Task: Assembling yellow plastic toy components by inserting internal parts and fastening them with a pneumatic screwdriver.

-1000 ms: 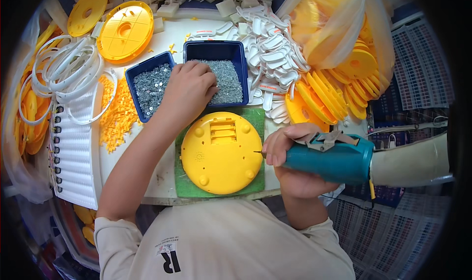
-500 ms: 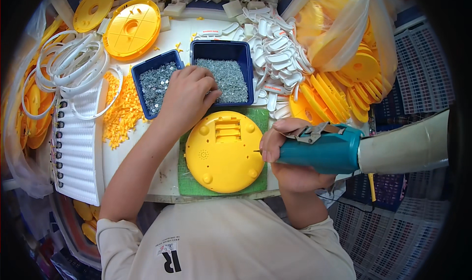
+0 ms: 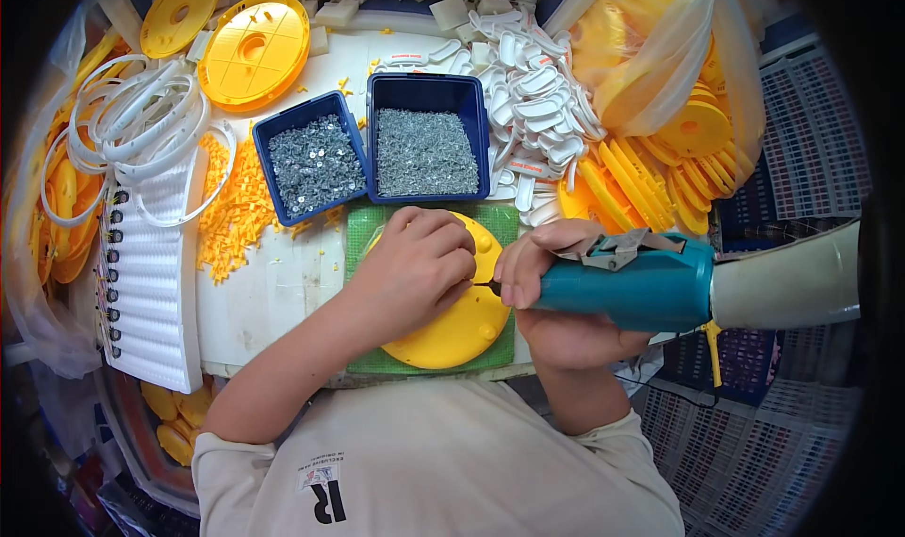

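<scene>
A round yellow plastic housing (image 3: 451, 341) lies on a green mat (image 3: 500, 221) in front of me. My left hand (image 3: 419, 264) is over its upper left part, thumb and fingers pinched together at the screwdriver's tip. What they pinch is too small to make out. Wrapped round a teal electric screwdriver (image 3: 622, 282) is my right hand (image 3: 556, 287); the tool lies nearly level, its dark bit pointing left to my left fingertips. Beyond the housing stand two dark blue bins, the right one (image 3: 429, 150) full of small screws, the left one (image 3: 311, 165) of small metal pieces.
Small yellow parts (image 3: 226, 216) are heaped left of the bins, beside a white ribbed foam tray (image 3: 151, 282) and white rings (image 3: 141, 132). White oblong pieces (image 3: 542, 103) pile up behind right. Yellow discs (image 3: 627, 183) and a plastic bag (image 3: 650, 56) crowd the right side.
My left hand has come from the screw bins down to the housing and met the screwdriver bit. Both bins have shifted slightly. The right hand still grips the screwdriver.
</scene>
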{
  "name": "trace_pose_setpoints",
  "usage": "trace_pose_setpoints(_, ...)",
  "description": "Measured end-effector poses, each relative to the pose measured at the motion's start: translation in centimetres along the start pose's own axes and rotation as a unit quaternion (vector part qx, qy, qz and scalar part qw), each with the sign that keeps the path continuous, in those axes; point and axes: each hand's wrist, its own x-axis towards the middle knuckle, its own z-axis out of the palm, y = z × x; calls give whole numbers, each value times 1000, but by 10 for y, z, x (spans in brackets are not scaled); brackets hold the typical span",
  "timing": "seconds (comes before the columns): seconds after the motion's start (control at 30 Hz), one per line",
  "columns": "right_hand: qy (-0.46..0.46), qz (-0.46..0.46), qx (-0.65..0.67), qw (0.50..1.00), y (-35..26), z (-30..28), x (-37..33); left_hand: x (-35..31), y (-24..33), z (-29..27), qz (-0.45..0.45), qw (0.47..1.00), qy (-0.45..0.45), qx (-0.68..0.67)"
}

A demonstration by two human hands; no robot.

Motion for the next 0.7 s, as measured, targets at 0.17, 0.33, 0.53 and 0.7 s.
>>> trace_pose_setpoints(0.17, 20, 14, -27, 999, -4, 5, -2, -1, 5, 1, 7, 1000, -5, -7)
trace_pose_setpoints(0.33, 3, -2, -32, 999, -1, 3, -4, -3, 9, 1, -1, 1000, 6, -24)
trace_pose_setpoints(0.53, 27, 5, -21, 999, -1, 4, -6, -6, 11, -1, -15, 999, -8, -42)
trace_pose_setpoints(0.7, 27, -10, -42, 999, 4, -6, -10, -8, 3, -13, -94, 995, 24, -33)
